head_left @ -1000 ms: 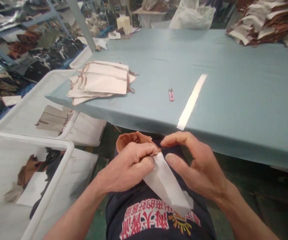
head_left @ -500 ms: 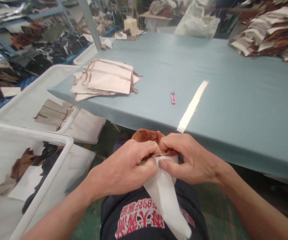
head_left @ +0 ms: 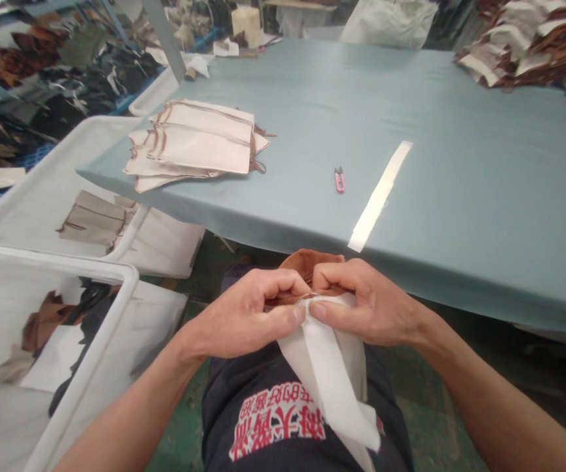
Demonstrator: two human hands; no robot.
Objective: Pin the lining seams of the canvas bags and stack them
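Observation:
Above my lap I hold a fabric piece [head_left: 356,354], brown on one face and off-white on the other. My left hand [head_left: 256,314] pinches its edge between thumb and bent fingers. Right beside it, my right hand [head_left: 368,301] grips the same edge, thumb on the off-white face. A white strip [head_left: 332,380] hangs down from between the thumbs. The brown part [head_left: 309,264] bulges up behind my fingers. My curled fingers hide part of the edge.
A blue-green covered table [head_left: 302,98] stands ahead, bearing pink thread snips [head_left: 339,180], a pale strip [head_left: 381,196] and stacked off-white pieces with brown trim [head_left: 204,141]. More brown and white pieces [head_left: 533,46] are heaped far right. White bins [head_left: 132,275] with fabric stand left.
Both hands still pinch the edge, now with the thumbs nearly meeting. The brown part has shifted right, and more of the off-white face shows. The view has tilted down slightly.

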